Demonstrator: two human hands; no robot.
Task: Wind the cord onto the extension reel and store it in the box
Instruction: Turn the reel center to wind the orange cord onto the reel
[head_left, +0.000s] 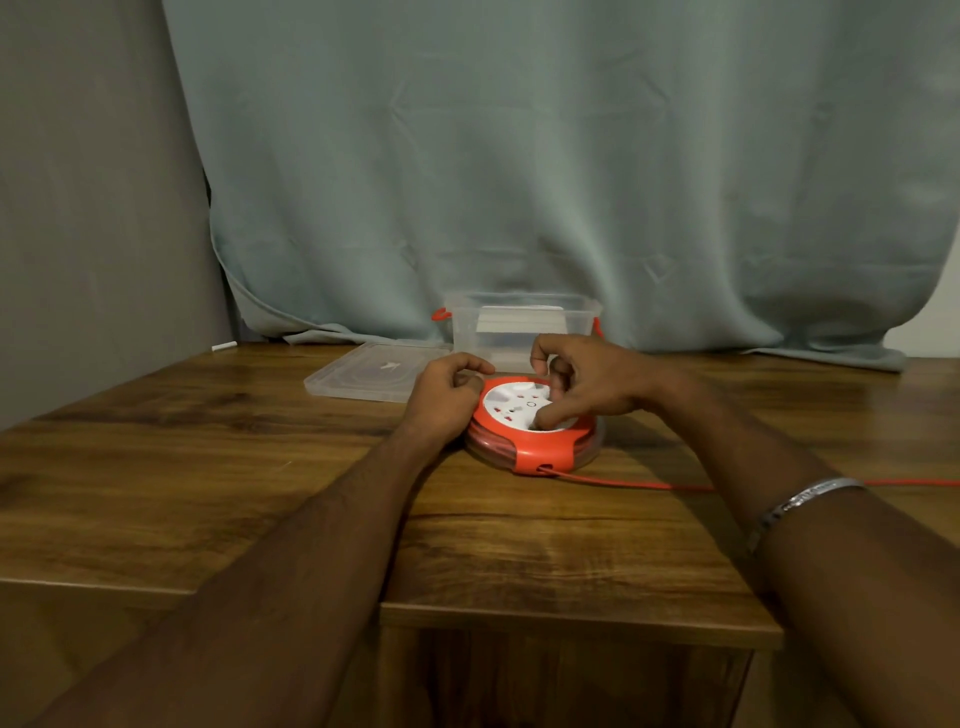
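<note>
From my remote seat I see, far left, a small white stick (224, 345) lying near the back edge of the wooden table (208, 467). Next comes the clear lid (358, 376), flat on the wood, just left of my left hand (444, 397). That hand has its fingers curled against the left rim of the extension reel (532, 426), gripping the orange housing. The reel lies flat, socket face up, directly under both sets of fingers. Just beyond the fingertips stands the clear storage box (519, 325), open, with orange latches at its ends, backed against the grey-green curtain (571, 182). My right hand (587, 384) hovers over the white socket face, fingers bent and pressing into it; I cannot tell whether they pinch a knob. A metal bracelet (802, 501) sits on that forearm. The orange cord (649, 484) leaves the reel's near edge below my right fingers and runs rightward off frame. Bare wood lies open toward the near table edge.
</note>
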